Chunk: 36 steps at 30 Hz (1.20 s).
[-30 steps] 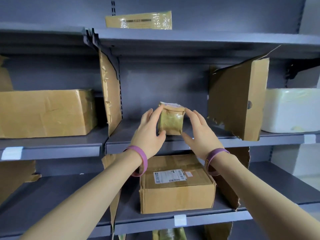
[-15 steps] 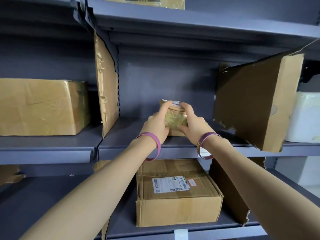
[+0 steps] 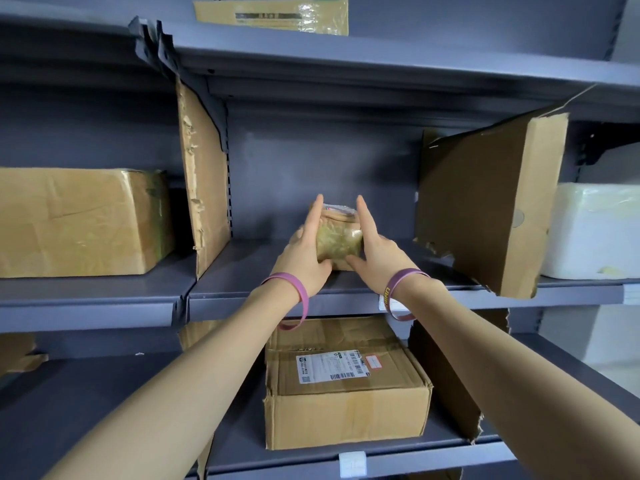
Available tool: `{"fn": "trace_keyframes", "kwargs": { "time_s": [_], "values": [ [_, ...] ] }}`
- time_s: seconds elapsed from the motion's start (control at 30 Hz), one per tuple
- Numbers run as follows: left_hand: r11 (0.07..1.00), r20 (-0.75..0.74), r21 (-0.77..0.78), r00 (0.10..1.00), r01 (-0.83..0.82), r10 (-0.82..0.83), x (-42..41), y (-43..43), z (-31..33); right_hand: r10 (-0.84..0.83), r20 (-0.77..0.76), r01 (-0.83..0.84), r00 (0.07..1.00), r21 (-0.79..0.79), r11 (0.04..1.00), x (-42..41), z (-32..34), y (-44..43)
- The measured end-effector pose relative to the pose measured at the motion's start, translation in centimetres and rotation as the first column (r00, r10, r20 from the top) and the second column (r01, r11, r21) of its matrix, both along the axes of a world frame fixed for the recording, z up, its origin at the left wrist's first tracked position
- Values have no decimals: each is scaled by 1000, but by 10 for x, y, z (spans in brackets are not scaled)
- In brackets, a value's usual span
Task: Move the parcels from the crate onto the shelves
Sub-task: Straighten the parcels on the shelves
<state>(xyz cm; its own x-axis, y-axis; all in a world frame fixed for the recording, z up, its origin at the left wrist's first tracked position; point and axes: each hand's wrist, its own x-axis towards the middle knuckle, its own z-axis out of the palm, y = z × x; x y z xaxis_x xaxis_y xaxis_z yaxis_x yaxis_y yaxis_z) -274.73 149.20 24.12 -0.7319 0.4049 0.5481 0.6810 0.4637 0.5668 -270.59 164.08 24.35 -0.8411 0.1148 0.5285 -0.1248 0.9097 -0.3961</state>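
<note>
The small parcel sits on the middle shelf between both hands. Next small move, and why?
Probably let go and draw both hands straight back. The small parcel looks seated on the middle shelf, behind its front edge, with the left hand and right hand pressing flat fingers against its sides, so it likely needs no support.

On the middle shelf [image 3: 249,271], the left hand [image 3: 304,261] at 9 o'clock and right hand [image 3: 379,256] at 3 o'clock press straight fingers [image 3: 314,216] against the small parcel [image 3: 338,240].
</note>
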Motion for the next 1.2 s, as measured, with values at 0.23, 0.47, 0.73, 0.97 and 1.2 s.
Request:
{"fn": "trace_keyframes", "kwargs": {
  "time_s": [0.23, 0.47, 0.73, 0.97, 1.2],
  "values": [
    [981, -246, 194, 968, -4, 53, 38, -3, -13, 73, -151, -68, 986, 38, 997, 38, -13, -3],
    [940, -362, 272, 927, 206, -98, 90, 29, 1, 4, -397, 48, 918, 122, 991, 110, -7, 15],
    [825, -486, 334, 833, 456, -264, 141, 92, -4, -130, -604, 249, 787, 117, 961, 180, -3, 84],
    [804, -491, 269, 793, 531, -360, 178, 184, -4, -153, -578, 259, 801, 105, 960, 210, -6, 181],
    [897, -443, 169, 844, 409, -302, 186, 290, -16, -162, -497, 230, 853, 79, 970, 216, -21, 307]
  ]
}}
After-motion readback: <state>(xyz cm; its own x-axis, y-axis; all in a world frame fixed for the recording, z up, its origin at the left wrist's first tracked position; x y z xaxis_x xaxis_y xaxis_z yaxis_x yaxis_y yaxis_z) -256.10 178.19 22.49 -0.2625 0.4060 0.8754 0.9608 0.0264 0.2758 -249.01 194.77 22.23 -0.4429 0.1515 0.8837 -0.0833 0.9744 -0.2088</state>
